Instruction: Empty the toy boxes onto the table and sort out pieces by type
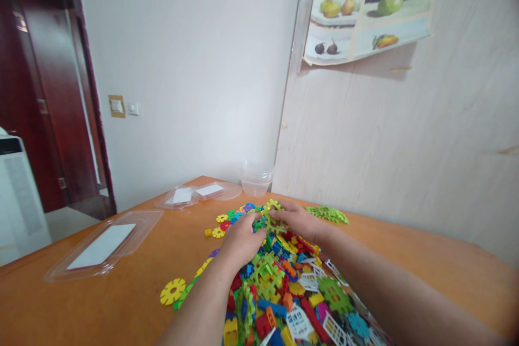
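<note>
At the far end of a heap of plastic building toys, my right hand [298, 219] has its fingers bent around a light-green lattice building piece [274, 220]. My left hand [243, 239] is curled at the left side of that same piece, thumb and fingers against it; part of the grip is hidden. Under and around both hands lie colourful bricks and flower-shaped discs. More green lattice pieces [265, 275] rest on the heap nearer to me, among white fence-like pieces [299, 321].
A small pile of green lattice pieces [327, 214] lies right of my hands. Stacked clear tubs [256, 178] stand at the wall. Clear lids with white labels [101, 246] lie on the left of the orange table [133, 313]. A yellow disc [173, 292] sits left of the heap.
</note>
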Action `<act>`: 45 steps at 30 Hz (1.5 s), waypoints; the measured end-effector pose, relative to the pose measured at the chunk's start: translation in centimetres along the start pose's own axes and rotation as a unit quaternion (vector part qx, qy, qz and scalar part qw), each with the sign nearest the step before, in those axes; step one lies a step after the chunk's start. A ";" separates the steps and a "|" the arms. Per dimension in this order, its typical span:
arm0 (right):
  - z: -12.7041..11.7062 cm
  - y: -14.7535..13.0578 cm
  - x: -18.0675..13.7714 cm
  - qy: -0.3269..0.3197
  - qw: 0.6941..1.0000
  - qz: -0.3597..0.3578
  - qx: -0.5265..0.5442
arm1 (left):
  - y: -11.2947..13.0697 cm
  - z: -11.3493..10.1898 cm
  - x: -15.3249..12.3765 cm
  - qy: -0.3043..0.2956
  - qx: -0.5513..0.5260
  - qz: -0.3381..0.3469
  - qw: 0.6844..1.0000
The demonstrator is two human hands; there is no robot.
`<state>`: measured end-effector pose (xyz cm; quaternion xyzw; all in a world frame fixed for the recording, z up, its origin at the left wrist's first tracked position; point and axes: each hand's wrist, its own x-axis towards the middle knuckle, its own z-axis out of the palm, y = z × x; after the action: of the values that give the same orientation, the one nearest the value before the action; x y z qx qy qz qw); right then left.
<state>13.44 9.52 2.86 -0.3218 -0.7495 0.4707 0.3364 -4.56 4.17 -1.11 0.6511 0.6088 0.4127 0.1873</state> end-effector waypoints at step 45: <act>-13.8 9.1 1.8 0.337 0.874 0.317 -0.147 | 0.8 -0.3 0.2 0.013 -0.203 -0.082 0.976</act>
<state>25.04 20.94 -0.63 -0.7272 -0.5088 0.2997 0.3499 -4.29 4.11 -0.25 0.5414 0.5662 0.5197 0.3410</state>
